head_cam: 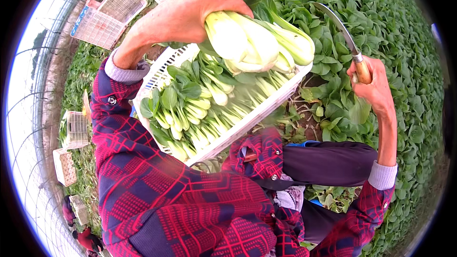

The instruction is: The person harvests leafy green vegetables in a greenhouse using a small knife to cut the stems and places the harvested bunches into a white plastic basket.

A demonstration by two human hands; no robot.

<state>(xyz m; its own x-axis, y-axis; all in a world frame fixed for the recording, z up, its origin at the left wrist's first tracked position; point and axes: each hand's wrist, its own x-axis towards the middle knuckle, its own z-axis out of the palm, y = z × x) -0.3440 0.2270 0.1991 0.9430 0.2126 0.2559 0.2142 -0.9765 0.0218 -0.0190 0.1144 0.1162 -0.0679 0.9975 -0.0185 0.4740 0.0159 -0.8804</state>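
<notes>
My left hand [194, 10] grips a bunch of bok choy [246, 43] by its leaves, pale bases towards me, above a white plastic crate [246, 123]. Inside the crate lie many more bok choy heads [192, 109], mostly with their white stems towards the near right side. On the right, my right hand [373, 85] is closed around the wooden handle of a sickle [342, 28], whose curved blade points up and left over the growing plants. The held bunch hides part of the crate's far end.
A dense bed of growing bok choy [414, 114] covers the right side. Plastic crates [101, 25] stand along the left strip, beside the greenhouse wall [32, 89]. Two people [87, 239] are at the lower left. Bare soil and cut leaves [303, 114] lie beside the white crate.
</notes>
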